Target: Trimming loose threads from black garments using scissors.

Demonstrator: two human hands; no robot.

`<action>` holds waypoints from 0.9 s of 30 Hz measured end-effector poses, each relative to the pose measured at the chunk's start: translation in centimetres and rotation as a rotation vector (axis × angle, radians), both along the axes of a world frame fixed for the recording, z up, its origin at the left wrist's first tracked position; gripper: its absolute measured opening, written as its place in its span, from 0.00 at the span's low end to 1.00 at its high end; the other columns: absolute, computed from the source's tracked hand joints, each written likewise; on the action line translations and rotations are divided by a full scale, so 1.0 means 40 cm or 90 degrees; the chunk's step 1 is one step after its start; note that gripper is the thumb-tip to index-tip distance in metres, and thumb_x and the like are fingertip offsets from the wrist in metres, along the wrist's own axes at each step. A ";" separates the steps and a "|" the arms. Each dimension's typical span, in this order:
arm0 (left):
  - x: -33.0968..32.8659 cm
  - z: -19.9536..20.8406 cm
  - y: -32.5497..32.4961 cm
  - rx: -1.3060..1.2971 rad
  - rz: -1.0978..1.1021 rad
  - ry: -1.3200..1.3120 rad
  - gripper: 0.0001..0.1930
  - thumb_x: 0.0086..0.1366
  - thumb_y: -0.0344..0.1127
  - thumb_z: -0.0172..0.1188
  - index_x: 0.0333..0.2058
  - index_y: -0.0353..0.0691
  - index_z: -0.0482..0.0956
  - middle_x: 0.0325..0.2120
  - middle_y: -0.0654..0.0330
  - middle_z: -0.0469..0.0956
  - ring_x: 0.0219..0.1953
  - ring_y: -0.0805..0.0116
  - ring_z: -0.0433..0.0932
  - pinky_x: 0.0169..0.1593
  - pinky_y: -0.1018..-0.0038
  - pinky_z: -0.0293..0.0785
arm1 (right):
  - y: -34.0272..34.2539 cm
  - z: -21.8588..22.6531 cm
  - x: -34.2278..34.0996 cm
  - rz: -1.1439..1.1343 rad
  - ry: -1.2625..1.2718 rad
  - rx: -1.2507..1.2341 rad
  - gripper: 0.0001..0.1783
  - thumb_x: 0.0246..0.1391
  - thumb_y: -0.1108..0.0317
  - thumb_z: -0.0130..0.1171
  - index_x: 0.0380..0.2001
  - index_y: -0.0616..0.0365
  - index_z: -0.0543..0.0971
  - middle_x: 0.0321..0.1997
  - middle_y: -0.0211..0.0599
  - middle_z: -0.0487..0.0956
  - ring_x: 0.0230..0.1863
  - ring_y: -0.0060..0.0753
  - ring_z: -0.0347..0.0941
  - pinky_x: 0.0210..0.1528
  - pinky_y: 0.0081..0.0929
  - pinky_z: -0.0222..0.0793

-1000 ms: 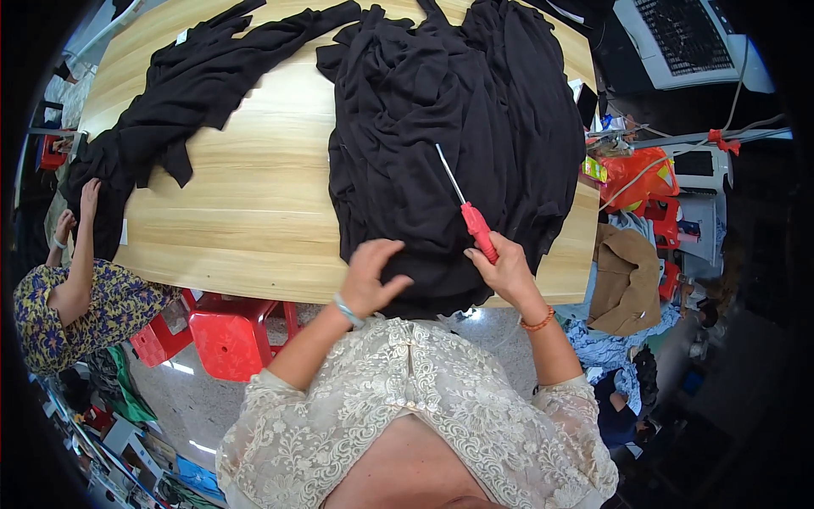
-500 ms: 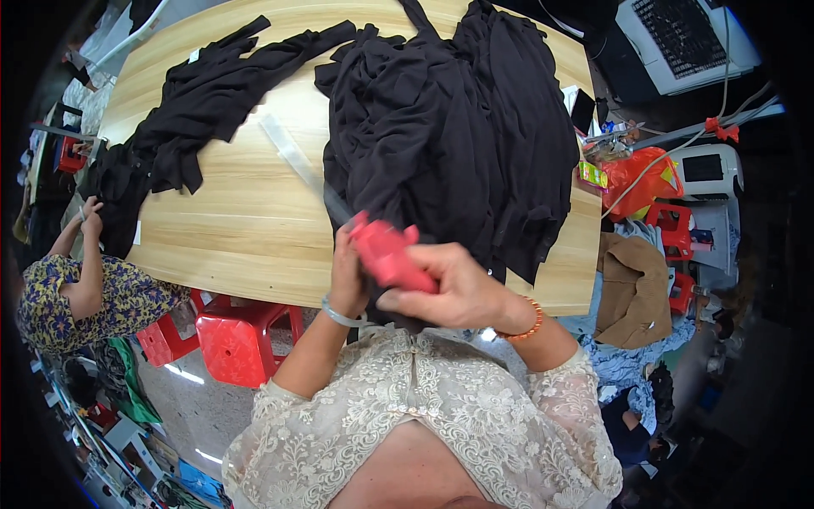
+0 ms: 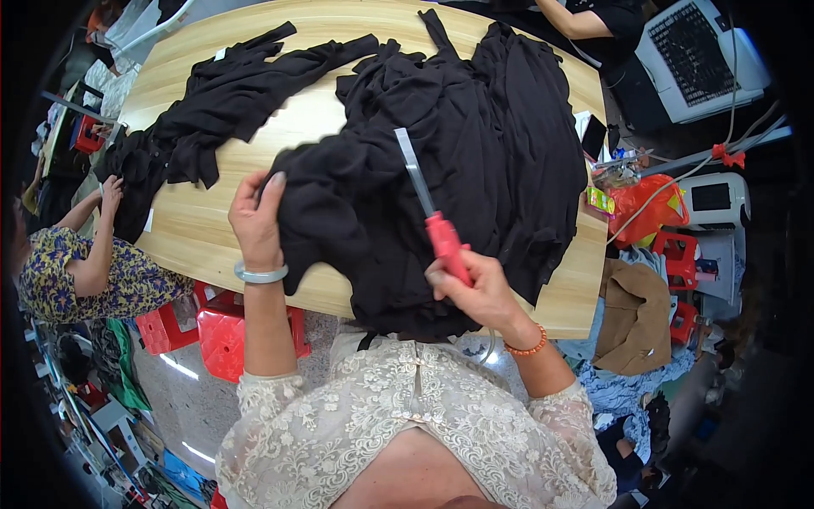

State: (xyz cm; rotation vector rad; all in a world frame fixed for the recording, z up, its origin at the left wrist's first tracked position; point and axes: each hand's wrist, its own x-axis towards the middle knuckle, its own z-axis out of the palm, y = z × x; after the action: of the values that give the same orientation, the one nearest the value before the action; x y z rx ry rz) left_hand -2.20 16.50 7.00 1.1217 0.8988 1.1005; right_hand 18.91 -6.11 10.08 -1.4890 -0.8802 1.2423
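Observation:
My right hand (image 3: 475, 288) is closed round the red handle of a tool (image 3: 448, 246). A long, flat, silvery strip, like a blade, sticks out of the handle and points away from me over the black cloth. My left hand (image 3: 259, 222) is closed on the left edge of a black garment (image 3: 318, 208), thumb on top, fingers partly hidden. That garment spreads across the near part of the table and hangs over its front edge. Beyond it, more black garments (image 3: 530, 153) lie heaped.
Another black garment (image 3: 246, 93) stretches across the wooden table (image 3: 195, 242) at the far left. A person in a patterned top (image 3: 72, 271) handles its near end. A second person's arm (image 3: 577, 21) shows at the far right. Red stools (image 3: 225, 339) and a brown garment (image 3: 632, 314) are nearby.
My left hand has come away from the red tool, moved left and taken hold of the black garment, drawing it leftward. My right hand has shifted right, and the tool's strip points more straight ahead.

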 end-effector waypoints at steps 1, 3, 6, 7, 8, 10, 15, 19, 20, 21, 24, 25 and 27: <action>0.055 0.047 -0.033 0.114 0.006 0.067 0.07 0.64 0.27 0.62 0.40 0.34 0.79 0.34 0.61 0.80 0.31 0.76 0.77 0.40 0.79 0.76 | -0.009 0.012 0.018 -0.034 0.006 -0.027 0.07 0.60 0.69 0.59 0.38 0.61 0.80 0.25 0.25 0.78 0.20 0.09 0.65 0.23 0.13 0.60; 0.154 0.108 -0.171 0.316 -0.173 0.247 0.11 0.55 0.26 0.66 0.38 0.39 0.80 0.29 0.57 0.78 0.28 0.69 0.76 0.33 0.75 0.74 | -0.030 0.004 0.054 -0.097 -0.022 -0.014 0.12 0.62 0.66 0.58 0.44 0.62 0.80 0.28 0.27 0.82 0.18 0.07 0.62 0.20 0.10 0.56; 0.198 -0.035 -0.381 0.374 -0.533 0.367 0.27 0.53 0.31 0.67 0.54 0.39 0.74 0.36 0.51 0.75 0.41 0.51 0.74 0.46 0.59 0.72 | -0.032 -0.007 0.099 -0.159 -0.188 0.035 0.17 0.60 0.66 0.63 0.48 0.66 0.78 0.34 0.33 0.84 0.28 0.13 0.72 0.32 0.14 0.68; 0.185 -0.045 -0.403 0.326 -0.675 0.409 0.32 0.55 0.34 0.67 0.59 0.39 0.70 0.42 0.50 0.74 0.47 0.49 0.74 0.50 0.59 0.71 | -0.029 -0.019 0.116 -0.170 -0.285 0.056 0.18 0.59 0.67 0.64 0.48 0.68 0.78 0.35 0.34 0.84 0.33 0.16 0.76 0.39 0.17 0.72; 0.159 -0.093 -0.418 0.323 -0.735 0.361 0.28 0.56 0.36 0.67 0.55 0.36 0.73 0.41 0.49 0.76 0.49 0.48 0.74 0.53 0.60 0.71 | -0.022 -0.007 0.126 -0.177 -0.291 -0.008 0.22 0.55 0.67 0.67 0.49 0.69 0.77 0.37 0.37 0.84 0.41 0.23 0.78 0.49 0.23 0.71; 0.122 -0.135 -0.419 0.230 -0.690 0.238 0.22 0.56 0.37 0.67 0.48 0.33 0.77 0.39 0.49 0.76 0.45 0.50 0.77 0.49 0.62 0.74 | -0.018 -0.019 0.136 -0.172 -0.367 -0.039 0.23 0.53 0.66 0.69 0.49 0.69 0.77 0.37 0.39 0.84 0.39 0.24 0.78 0.47 0.23 0.72; 0.098 -0.198 -0.348 0.177 -0.187 0.410 0.24 0.51 0.32 0.70 0.47 0.34 0.74 0.39 0.51 0.72 0.42 0.54 0.74 0.44 0.66 0.73 | 0.053 -0.095 0.096 -0.107 -0.551 -0.008 0.31 0.44 0.56 0.75 0.47 0.59 0.76 0.40 0.45 0.81 0.40 0.45 0.79 0.43 0.34 0.74; 0.077 -0.317 -0.352 0.189 -0.237 0.481 0.28 0.50 0.39 0.71 0.46 0.30 0.71 0.41 0.46 0.72 0.44 0.45 0.72 0.48 0.58 0.69 | 0.183 -0.144 0.039 -0.027 -0.596 -0.019 0.33 0.39 0.53 0.76 0.42 0.63 0.72 0.41 0.52 0.79 0.43 0.59 0.76 0.43 0.45 0.73; 0.075 -0.317 -0.361 0.218 -0.239 0.537 0.25 0.52 0.38 0.69 0.44 0.30 0.72 0.40 0.46 0.73 0.43 0.45 0.72 0.47 0.59 0.70 | 0.207 -0.146 0.036 0.017 -0.589 -0.040 0.30 0.42 0.58 0.74 0.42 0.65 0.71 0.42 0.57 0.78 0.44 0.62 0.76 0.44 0.47 0.74; 0.073 -0.318 -0.366 0.249 -0.238 0.593 0.22 0.53 0.37 0.68 0.42 0.30 0.73 0.38 0.45 0.74 0.41 0.45 0.73 0.45 0.60 0.71 | 0.223 -0.157 0.040 0.057 -0.584 -0.074 0.30 0.42 0.59 0.74 0.42 0.66 0.71 0.42 0.57 0.78 0.44 0.62 0.77 0.45 0.47 0.74; 0.053 -0.360 -0.372 0.096 -0.159 0.299 0.06 0.59 0.26 0.59 0.35 0.34 0.75 0.26 0.51 0.76 0.29 0.57 0.76 0.38 0.71 0.73 | 0.252 -0.181 0.050 0.103 -0.558 -0.130 0.24 0.44 0.60 0.72 0.37 0.66 0.75 0.38 0.57 0.80 0.44 0.59 0.78 0.46 0.47 0.74; 0.029 -0.366 -0.370 0.041 -0.165 0.267 0.06 0.61 0.25 0.57 0.37 0.34 0.75 0.29 0.57 0.77 0.32 0.67 0.75 0.40 0.75 0.72 | 0.254 -0.185 0.060 0.098 -0.542 -0.118 0.22 0.44 0.60 0.71 0.34 0.66 0.76 0.36 0.56 0.81 0.43 0.59 0.78 0.46 0.46 0.74; -0.036 -0.376 -0.350 -0.055 -0.135 0.213 0.07 0.63 0.22 0.54 0.40 0.35 0.75 0.33 0.65 0.78 0.35 0.79 0.74 0.41 0.80 0.70 | 0.254 -0.209 0.097 -0.024 -0.482 0.002 0.20 0.48 0.60 0.70 0.26 0.66 0.74 0.22 0.52 0.76 0.26 0.49 0.76 0.32 0.38 0.70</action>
State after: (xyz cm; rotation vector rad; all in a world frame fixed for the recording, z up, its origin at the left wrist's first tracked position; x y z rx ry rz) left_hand -3.65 2.49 -8.03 1.3183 1.0484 0.7050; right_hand 22.79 4.06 1.72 -1.9979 -1.3206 0.6249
